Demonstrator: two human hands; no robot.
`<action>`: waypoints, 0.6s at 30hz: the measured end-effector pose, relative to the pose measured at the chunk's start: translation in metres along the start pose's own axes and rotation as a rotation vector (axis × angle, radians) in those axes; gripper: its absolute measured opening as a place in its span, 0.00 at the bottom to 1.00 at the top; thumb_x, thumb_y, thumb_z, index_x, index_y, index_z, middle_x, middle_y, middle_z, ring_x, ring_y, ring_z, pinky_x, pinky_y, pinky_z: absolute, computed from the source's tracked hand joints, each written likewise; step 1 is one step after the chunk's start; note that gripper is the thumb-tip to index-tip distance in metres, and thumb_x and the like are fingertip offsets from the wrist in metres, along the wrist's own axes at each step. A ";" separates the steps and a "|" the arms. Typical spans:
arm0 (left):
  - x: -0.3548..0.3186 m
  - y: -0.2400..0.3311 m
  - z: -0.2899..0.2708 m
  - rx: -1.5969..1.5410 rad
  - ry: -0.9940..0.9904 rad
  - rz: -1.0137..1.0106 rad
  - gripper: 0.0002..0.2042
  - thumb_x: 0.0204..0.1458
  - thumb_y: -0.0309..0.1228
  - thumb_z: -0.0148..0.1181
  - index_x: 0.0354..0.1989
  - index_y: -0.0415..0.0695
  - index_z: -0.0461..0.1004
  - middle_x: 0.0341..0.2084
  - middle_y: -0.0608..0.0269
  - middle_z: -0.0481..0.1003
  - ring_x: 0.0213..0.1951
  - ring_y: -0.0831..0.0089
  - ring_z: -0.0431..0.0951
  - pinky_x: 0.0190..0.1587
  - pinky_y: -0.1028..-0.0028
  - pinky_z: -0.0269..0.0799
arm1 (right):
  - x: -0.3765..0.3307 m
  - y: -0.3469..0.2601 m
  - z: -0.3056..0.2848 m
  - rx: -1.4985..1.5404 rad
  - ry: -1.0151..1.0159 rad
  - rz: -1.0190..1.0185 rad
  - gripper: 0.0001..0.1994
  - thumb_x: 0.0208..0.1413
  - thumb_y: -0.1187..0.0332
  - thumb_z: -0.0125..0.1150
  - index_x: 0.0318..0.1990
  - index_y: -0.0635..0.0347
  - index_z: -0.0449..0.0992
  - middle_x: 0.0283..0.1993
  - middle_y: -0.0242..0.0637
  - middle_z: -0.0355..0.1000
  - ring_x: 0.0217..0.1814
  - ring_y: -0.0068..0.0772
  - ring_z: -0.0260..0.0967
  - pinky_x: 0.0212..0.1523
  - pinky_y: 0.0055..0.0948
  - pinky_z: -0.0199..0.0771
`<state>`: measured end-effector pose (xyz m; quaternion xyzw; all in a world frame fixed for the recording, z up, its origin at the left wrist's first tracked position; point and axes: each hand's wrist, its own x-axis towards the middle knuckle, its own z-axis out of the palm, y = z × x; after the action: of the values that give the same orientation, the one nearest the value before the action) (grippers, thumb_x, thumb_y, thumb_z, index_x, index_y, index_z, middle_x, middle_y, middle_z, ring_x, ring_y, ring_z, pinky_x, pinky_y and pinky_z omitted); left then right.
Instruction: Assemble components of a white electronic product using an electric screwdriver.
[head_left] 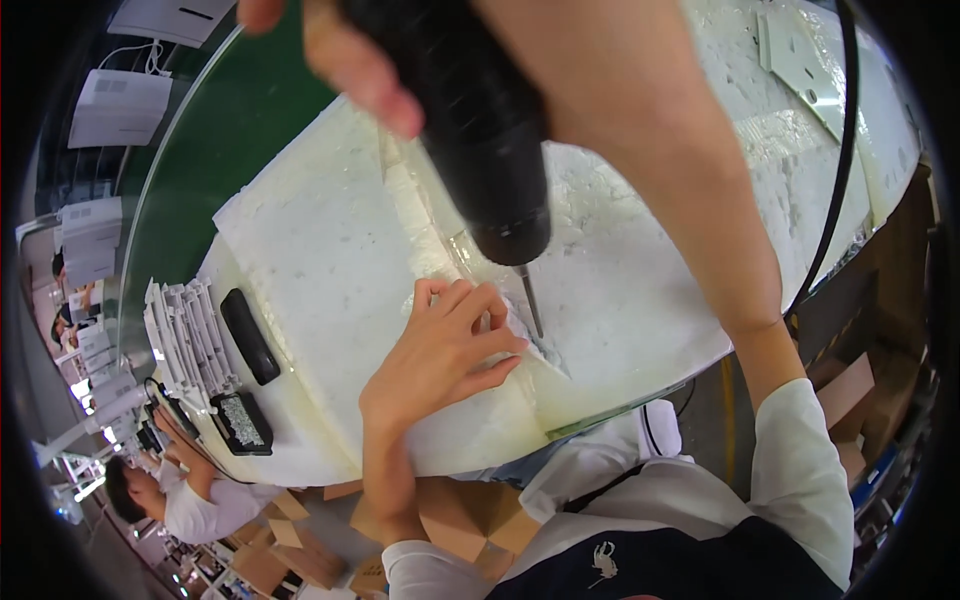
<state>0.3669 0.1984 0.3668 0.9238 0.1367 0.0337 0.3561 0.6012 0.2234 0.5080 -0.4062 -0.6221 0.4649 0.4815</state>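
Note:
A black electric screwdriver [490, 150] looms large at the upper middle, tilted, its thin metal bit [533, 305] pointing down at the white padded tabletop [330, 250]. Fingers of my right hand [365, 75] wrap round its body; the top of that hand runs past the upper edge. My left hand [440, 345] rests beside the bit with bent fingers, thumb and index a little apart and nothing visible between them. Close to its fingertips, a torn edge of clear film or tape [545, 355] lies on the padding.
At the left lie a stack of white slotted plastic parts [190, 330], a black oblong piece [250, 335] and a black tray [240, 425] of small screws. A white panel [800, 75] sits far right, near a black cable [845, 150]. Another person [195, 505] works at lower left. Cardboard boxes [455, 515] stand below.

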 end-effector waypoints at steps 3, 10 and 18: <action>-0.011 -0.005 0.000 -0.007 0.014 -0.037 0.13 0.39 0.27 0.74 0.35 0.55 0.84 0.31 0.74 0.68 0.32 0.73 0.67 0.46 0.66 0.55 | 0.019 0.006 0.024 0.080 0.027 0.007 0.18 0.53 0.61 0.67 0.22 0.68 0.72 0.17 0.41 0.70 0.16 0.32 0.73 0.19 0.30 0.75; -0.010 -0.003 -0.003 0.017 -0.014 -0.041 0.09 0.43 0.29 0.72 0.34 0.52 0.82 0.34 0.73 0.69 0.34 0.74 0.69 0.48 0.66 0.56 | 0.017 0.009 0.031 0.166 0.122 0.060 0.20 0.54 0.60 0.65 0.20 0.69 0.72 0.15 0.42 0.70 0.15 0.33 0.72 0.18 0.31 0.74; -0.013 -0.002 -0.002 0.025 -0.024 -0.074 0.08 0.43 0.30 0.72 0.33 0.53 0.82 0.34 0.73 0.70 0.34 0.74 0.69 0.48 0.65 0.56 | 0.007 0.018 0.033 0.234 0.189 0.086 0.22 0.56 0.58 0.64 0.19 0.70 0.72 0.14 0.42 0.70 0.14 0.34 0.72 0.17 0.32 0.74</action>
<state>0.3537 0.1974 0.3675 0.9228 0.1669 0.0079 0.3473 0.5685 0.2287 0.4883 -0.4154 -0.4978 0.5140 0.5616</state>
